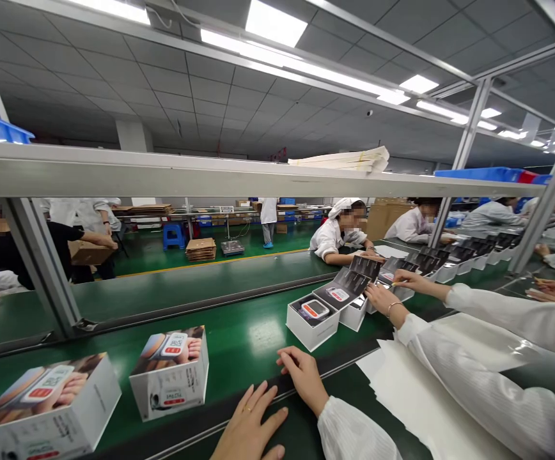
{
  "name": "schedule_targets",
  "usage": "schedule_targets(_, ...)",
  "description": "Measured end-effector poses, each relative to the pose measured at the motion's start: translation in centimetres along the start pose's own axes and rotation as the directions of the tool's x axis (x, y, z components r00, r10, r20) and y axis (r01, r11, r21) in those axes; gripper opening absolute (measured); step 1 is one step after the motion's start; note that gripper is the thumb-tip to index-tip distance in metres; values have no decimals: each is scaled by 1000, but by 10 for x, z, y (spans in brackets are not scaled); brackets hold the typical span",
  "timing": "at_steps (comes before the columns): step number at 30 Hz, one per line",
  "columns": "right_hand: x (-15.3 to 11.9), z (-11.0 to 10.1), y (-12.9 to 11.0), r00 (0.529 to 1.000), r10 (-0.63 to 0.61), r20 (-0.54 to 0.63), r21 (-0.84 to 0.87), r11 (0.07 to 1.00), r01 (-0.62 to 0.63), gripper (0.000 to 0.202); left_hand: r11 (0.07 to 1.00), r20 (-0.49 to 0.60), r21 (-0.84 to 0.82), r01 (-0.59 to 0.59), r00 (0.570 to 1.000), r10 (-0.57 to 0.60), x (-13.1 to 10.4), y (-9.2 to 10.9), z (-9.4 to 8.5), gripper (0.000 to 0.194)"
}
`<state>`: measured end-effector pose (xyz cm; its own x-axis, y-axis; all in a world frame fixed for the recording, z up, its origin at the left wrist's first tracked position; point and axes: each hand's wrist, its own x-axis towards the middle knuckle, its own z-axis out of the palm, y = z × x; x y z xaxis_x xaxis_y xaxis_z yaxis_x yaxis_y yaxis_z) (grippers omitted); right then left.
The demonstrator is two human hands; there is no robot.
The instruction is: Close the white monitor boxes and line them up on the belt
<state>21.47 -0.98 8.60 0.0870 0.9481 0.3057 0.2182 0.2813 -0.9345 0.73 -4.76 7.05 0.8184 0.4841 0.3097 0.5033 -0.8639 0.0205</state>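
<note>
At the bottom centre, my left hand (249, 425) is over the near edge of the belt, its fingers spread and holding nothing. Close beside it, my right hand (304, 378) hovers with loosely bent fingers and nothing visible in them. Beyond my right hand sits an open white box (312, 329) with a blood pressure monitor (316, 309) inside and its printed lid (343, 287) folded back. To the left, a closed printed box (169, 370) stands on the green belt (239, 338). Farther left is another closed box (47, 406).
A co-worker's hands (385, 301) reach over a row of open boxes (450, 259) at right. White sheets (402, 390) lie on the bench beside my right sleeve. A shelf (186, 176) crosses above the belt, held by metal posts (42, 268). Other people sit across the line.
</note>
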Motion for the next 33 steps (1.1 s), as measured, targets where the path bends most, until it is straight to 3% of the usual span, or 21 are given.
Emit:
schedule_targets(4,0,2,2,999,8,-47,7,1000,-8,48,1000,32,-23,21,999,-21,1,1,-4,57)
schedule_targets(7,9,-11,5,966,-31,-255,-60,998,16,46,999,42,-25,27,999,-26,1,2,-7,57)
schedule_targets(11,32,-60,15,802,-145,-580,-249,968,-5,47,1000,-16,-13,5,1000,-5,1,2,-8,55)
schedule_targets(13,44,-85,22,729,-93,-678,-251,962,-111,51,1000,-28,5,-10,1000,10,2,2,-8,51)
schedule_targets(14,49,-94,26,717,-35,-696,-215,963,-163,51,1000,-32,13,-15,999,15,3,3,-8,50)
schedule_targets(15,53,-101,30,727,32,-686,-167,966,-200,51,1000,-38,20,-19,999,19,3,3,-9,50)
schedule_targets(17,61,-104,38,791,133,-597,-63,975,-211,48,999,-49,33,-22,999,23,4,2,-8,50)
schedule_targets(20,70,-93,48,857,152,-493,92,988,-123,46,998,-65,60,-17,998,21,3,0,0,52)
schedule_targets(25,80,-70,51,841,244,-484,292,950,-107,59,994,-61,113,-15,998,22,-3,-10,25,56)
schedule_targets(30,77,-62,48,870,233,-435,285,952,-113,64,995,-86,101,-17,996,25,-5,-18,40,54)
schedule_targets(33,72,-57,46,898,168,-406,212,973,-86,64,995,-126,95,-9,992,21,-4,-14,38,55)
